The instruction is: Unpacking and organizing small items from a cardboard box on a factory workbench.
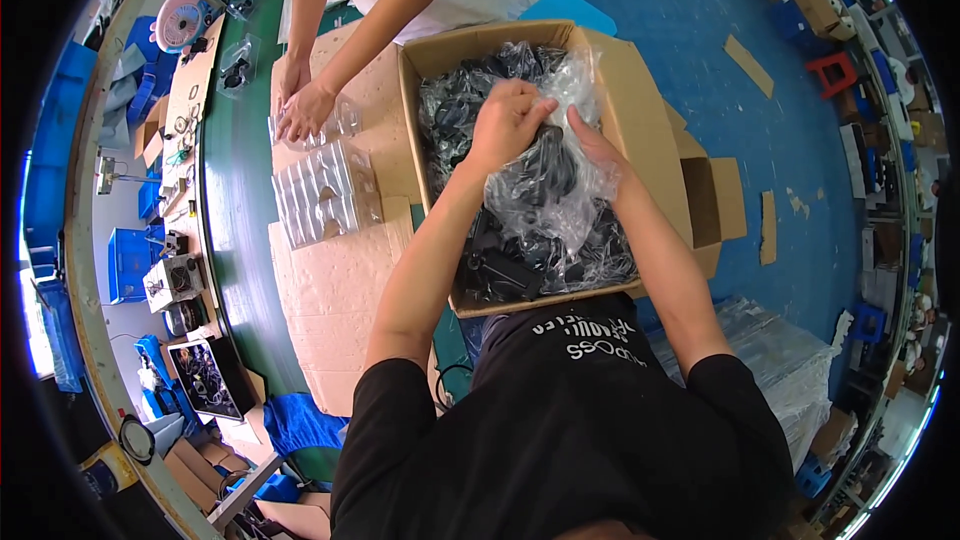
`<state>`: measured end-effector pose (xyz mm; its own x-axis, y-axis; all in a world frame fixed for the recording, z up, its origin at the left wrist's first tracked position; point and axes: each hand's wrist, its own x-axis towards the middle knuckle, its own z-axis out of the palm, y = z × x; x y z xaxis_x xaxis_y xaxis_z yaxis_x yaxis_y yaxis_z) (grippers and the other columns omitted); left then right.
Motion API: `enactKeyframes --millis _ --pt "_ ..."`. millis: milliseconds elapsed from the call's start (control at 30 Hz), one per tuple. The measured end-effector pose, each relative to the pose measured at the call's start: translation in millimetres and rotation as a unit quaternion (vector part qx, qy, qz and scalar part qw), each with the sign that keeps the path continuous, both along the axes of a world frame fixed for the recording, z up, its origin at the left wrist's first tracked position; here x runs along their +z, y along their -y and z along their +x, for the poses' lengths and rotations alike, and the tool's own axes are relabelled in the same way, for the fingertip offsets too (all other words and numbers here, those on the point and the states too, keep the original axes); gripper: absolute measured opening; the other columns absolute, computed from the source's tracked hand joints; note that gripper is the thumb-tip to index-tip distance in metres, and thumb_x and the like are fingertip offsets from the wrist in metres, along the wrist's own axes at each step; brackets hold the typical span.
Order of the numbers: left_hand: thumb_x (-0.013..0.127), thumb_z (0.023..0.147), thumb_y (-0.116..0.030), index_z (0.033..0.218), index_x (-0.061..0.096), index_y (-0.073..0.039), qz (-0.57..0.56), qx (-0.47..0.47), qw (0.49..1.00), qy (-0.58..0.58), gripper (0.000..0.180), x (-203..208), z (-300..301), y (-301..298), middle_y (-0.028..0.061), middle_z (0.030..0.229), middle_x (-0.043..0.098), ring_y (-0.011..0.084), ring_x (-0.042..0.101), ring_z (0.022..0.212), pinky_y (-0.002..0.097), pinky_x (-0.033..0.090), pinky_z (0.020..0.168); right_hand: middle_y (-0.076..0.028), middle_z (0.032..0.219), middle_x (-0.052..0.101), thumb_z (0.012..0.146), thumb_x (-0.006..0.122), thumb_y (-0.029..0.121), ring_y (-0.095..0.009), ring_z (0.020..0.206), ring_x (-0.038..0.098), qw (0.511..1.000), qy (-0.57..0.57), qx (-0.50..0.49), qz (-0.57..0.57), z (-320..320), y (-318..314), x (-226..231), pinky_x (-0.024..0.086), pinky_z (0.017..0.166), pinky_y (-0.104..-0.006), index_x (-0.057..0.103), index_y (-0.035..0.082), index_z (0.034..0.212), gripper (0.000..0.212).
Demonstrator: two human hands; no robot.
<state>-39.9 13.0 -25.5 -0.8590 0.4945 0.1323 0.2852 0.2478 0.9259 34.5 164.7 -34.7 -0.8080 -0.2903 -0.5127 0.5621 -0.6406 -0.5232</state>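
Over an open cardboard box (660, 130), my left hand (508, 127) is closed, its thumb and fingers pinched at the edge of a clear plastic bag (572, 210). My right hand (600, 150) grips the bag's other side with the thumb in front; its remaining fingers are partly hidden by the film. A dark object shows through the bag, its kind unclear. Beneath it, the box is filled with black parts (505, 275), many wrapped in clear plastic. Some bare black parts lie at the box's near left corner.
Across the bench, a co-worker's hands (305, 112) touch clear plastic trays; a stack of clear molded trays (328, 195) stands on flat cardboard (325, 310). A green bench surface (245, 240) runs along the left. Open box flaps (715, 190) jut out at right, above a blue floor (800, 270).
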Motion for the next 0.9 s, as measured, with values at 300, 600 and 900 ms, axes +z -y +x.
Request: enactKeyframes --millis 300,600,900 --pt "0.059 0.082 -0.008 0.083 0.062 -0.002 0.078 0.263 0.955 -0.111 0.007 15.7 42.4 47.9 0.0067 0.07 0.057 0.0165 0.049 0.06 0.0256 0.042 0.058 -0.009 0.101 0.065 0.093 0.052 0.023 -0.016 0.083 0.063 0.981 -0.126 -0.144 0.033 15.0 10.5 -6.1 0.05 0.076 -0.026 0.06 0.003 0.107 0.025" --pt "0.055 0.084 -0.003 0.08 0.061 0.0 0.226 0.26 0.936 0.076 0.008 -3.0 90.5 48.9 0.0048 0.075 0.058 0.0122 0.048 0.061 0.0243 0.04 0.056 -0.011 0.097 0.065 0.088 0.059 0.014 -0.015 0.077 0.063 0.936 -0.159 -0.281 0.143 -2.7 8.0 -8.9 0.05 0.071 -0.0246 0.062 0.002 0.101 0.019" --pt "0.058 0.081 -0.001 0.09 0.064 0.001 0.214 0.134 0.953 0.17 0.011 -6.0 85.3 50.2 0.0033 0.084 0.059 0.012 0.049 0.064 0.0231 0.04 0.056 -0.007 0.083 0.065 0.083 0.065 0.01 -0.014 0.073 0.061 0.825 -0.175 -0.373 0.387 -7.9 9.9 -2.6 0.049 0.068 -0.0251 0.061 -0.002 0.094 0.017"
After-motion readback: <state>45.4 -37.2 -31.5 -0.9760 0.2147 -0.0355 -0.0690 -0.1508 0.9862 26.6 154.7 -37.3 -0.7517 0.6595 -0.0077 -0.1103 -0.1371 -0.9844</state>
